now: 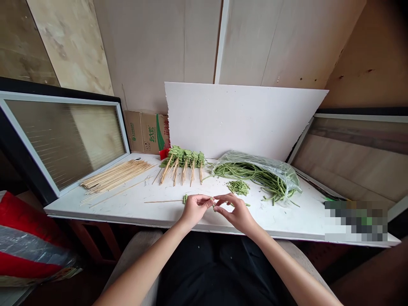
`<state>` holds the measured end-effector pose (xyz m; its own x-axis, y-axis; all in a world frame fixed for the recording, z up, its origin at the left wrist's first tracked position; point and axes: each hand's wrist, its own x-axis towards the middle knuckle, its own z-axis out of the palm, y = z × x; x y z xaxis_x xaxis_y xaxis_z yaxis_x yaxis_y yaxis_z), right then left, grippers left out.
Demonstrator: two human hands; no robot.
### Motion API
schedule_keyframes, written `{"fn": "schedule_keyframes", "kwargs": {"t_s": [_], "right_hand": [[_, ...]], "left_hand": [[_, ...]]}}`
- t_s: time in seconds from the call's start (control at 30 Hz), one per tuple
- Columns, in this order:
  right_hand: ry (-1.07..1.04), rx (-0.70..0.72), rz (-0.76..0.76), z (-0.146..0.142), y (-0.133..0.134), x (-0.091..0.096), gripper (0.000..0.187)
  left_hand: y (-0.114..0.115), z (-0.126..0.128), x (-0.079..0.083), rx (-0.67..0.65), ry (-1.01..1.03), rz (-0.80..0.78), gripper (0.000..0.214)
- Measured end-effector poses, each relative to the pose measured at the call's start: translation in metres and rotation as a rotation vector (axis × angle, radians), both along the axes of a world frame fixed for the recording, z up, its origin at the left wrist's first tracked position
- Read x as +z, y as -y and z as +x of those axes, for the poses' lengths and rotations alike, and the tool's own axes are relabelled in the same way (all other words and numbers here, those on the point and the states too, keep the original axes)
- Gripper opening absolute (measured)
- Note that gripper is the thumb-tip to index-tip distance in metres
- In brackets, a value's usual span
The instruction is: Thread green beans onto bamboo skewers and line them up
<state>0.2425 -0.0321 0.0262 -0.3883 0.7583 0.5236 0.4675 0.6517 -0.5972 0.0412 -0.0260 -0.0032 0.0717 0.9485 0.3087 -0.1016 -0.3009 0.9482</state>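
Observation:
My left hand point(195, 208) pinches a thin bamboo skewer point(162, 201) that points left over the white board point(134, 204), with a green bean piece point(185, 198) threaded on it. My right hand point(234, 210) is closed in a pinch on another short bean piece point(216, 205) at the skewer's tip. The two hands almost touch. A small heap of cut bean pieces point(238, 187) lies just beyond my right hand.
A pile of bare skewers point(116, 175) lies at the left. Finished bean skewers point(183, 161) are stacked at the back centre. A plastic bag of long beans point(258, 172) sits at the right. A cardboard box point(146, 132) and a leaning white panel point(242, 119) stand behind.

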Motion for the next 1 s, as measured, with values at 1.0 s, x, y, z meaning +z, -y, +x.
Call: {"fn": "schedule_keyframes", "kwargs": {"t_s": [1.0], "right_hand": [[-0.263,-0.174,-0.234,0.033,-0.049,-0.033,0.043]], "left_hand": [[-0.034,-0.140,0.012,0.214,-1.240,-0.064,0.016]]}}
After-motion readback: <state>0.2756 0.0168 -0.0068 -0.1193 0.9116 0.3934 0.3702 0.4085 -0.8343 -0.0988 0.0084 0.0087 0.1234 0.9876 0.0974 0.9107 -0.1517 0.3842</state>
